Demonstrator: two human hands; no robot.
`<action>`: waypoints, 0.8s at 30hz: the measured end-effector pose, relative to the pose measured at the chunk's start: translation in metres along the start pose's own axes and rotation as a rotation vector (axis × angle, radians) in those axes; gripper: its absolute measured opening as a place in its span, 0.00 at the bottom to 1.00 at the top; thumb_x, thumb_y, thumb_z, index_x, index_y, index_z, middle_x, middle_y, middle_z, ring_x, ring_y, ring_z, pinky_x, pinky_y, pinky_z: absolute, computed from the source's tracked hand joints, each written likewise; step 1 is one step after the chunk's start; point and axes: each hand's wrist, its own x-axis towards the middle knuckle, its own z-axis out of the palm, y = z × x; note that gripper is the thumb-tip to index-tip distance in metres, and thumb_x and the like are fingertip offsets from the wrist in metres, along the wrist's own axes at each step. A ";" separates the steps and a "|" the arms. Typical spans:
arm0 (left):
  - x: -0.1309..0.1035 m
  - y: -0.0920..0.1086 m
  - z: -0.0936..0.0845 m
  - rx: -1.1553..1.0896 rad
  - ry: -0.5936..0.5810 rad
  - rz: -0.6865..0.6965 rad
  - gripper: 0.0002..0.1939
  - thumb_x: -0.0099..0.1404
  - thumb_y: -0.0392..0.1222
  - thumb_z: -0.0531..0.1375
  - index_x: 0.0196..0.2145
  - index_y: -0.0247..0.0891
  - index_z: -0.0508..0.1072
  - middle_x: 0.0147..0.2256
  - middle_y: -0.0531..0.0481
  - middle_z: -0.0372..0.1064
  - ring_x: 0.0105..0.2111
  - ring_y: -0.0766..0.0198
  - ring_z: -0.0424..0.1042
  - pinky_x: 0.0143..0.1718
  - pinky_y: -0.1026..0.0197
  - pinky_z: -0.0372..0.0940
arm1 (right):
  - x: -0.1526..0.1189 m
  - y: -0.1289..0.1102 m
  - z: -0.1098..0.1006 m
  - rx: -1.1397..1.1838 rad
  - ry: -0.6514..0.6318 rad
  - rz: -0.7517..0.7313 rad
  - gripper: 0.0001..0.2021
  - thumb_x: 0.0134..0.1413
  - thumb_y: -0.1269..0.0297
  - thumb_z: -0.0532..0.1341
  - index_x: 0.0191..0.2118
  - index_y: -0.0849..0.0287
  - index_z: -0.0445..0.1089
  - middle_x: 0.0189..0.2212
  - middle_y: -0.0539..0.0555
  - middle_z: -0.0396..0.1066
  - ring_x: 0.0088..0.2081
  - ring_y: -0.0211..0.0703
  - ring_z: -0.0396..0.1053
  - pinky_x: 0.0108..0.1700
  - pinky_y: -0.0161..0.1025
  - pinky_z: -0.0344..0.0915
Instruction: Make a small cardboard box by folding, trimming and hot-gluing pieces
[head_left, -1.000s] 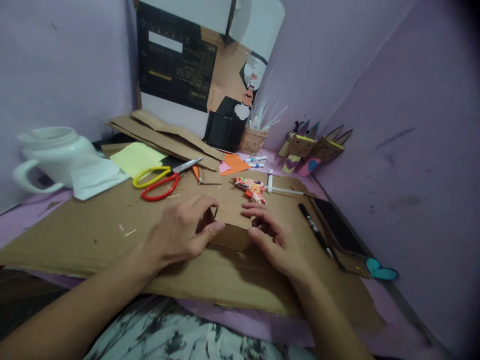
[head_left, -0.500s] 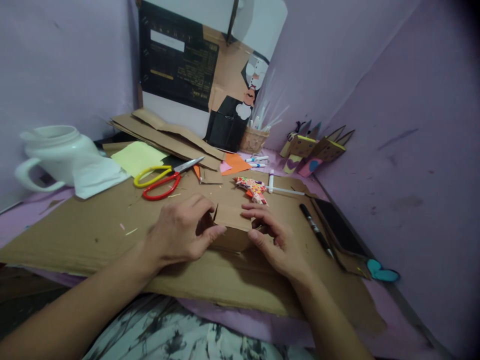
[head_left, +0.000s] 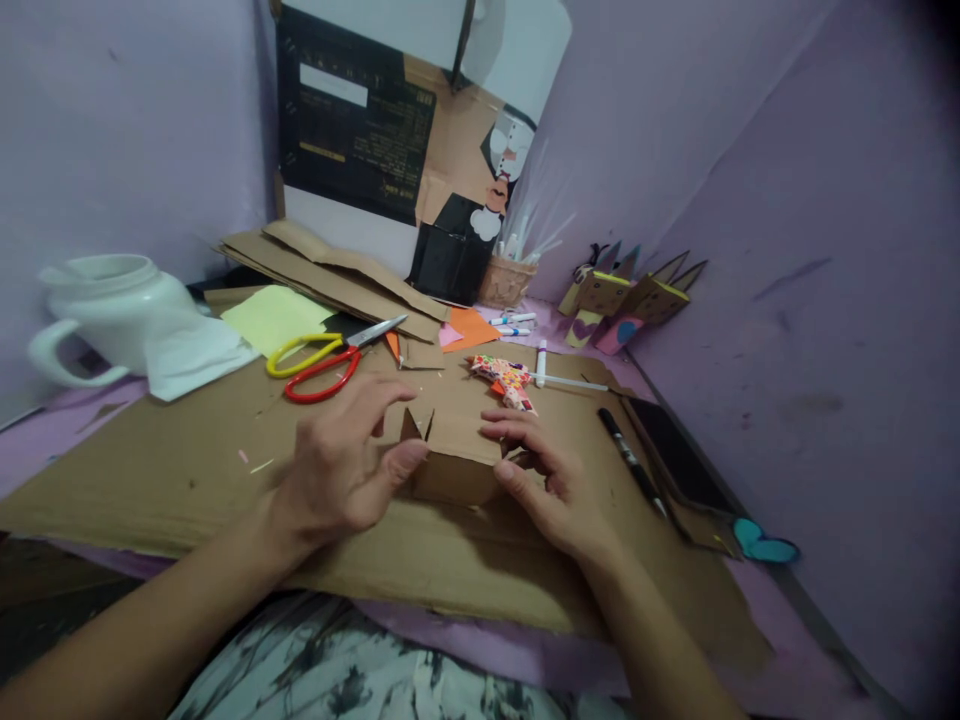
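A small folded cardboard box (head_left: 459, 480) stands on the large cardboard sheet in front of me, its top panel flat and a flap sticking up at its left end. My left hand (head_left: 349, 460) is at that left end with thumb and fingers spread apart. Its thumb tip is close to the box's corner; whether it touches, I cannot tell. My right hand (head_left: 544, 480) grips the right end, fingers on the top edge and thumb at the front corner. Just beyond the box lies a patterned paper piece (head_left: 510, 378) with a white stick.
Red-and-yellow-handled scissors (head_left: 322, 370) lie left of centre. A white pot (head_left: 120, 310) stands far left. On the right are a black pen (head_left: 630, 460) and a dark phone-like slab (head_left: 679, 450). Cardboard strips (head_left: 337, 275), markers (head_left: 517, 325) and a straw basket (head_left: 506, 280) are behind.
My left hand has moved left, off the box's end, and its fingers have spread, uncovering the raised flap. My right hand stays on the box.
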 end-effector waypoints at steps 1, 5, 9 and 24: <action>-0.003 0.001 -0.003 -0.017 0.000 -0.044 0.14 0.64 0.44 0.52 0.45 0.34 0.66 0.37 0.46 0.67 0.31 0.61 0.66 0.32 0.59 0.63 | 0.000 0.000 0.000 -0.003 0.002 -0.014 0.11 0.57 0.61 0.58 0.45 0.56 0.69 0.50 0.60 0.67 0.47 0.48 0.68 0.40 0.40 0.67; -0.011 0.005 -0.011 -0.019 -0.202 -0.102 0.17 0.61 0.39 0.53 0.49 0.37 0.64 0.47 0.44 0.65 0.43 0.56 0.68 0.43 0.56 0.65 | 0.001 -0.001 -0.001 -0.041 0.010 -0.066 0.11 0.57 0.61 0.58 0.45 0.56 0.70 0.50 0.61 0.69 0.51 0.51 0.66 0.48 0.47 0.65; -0.014 0.003 -0.014 0.040 -0.315 -0.046 0.25 0.57 0.34 0.53 0.54 0.37 0.59 0.57 0.41 0.57 0.57 0.51 0.58 0.56 0.48 0.57 | 0.000 -0.001 -0.001 -0.070 0.014 -0.074 0.11 0.56 0.62 0.59 0.45 0.56 0.70 0.50 0.61 0.69 0.54 0.51 0.66 0.53 0.51 0.61; -0.021 -0.010 -0.007 -0.080 -0.275 -0.121 0.27 0.55 0.31 0.52 0.54 0.40 0.58 0.56 0.43 0.56 0.57 0.53 0.58 0.56 0.48 0.60 | -0.001 -0.001 0.001 -0.017 0.015 -0.059 0.09 0.53 0.64 0.61 0.41 0.55 0.73 0.43 0.58 0.76 0.52 0.51 0.69 0.51 0.48 0.64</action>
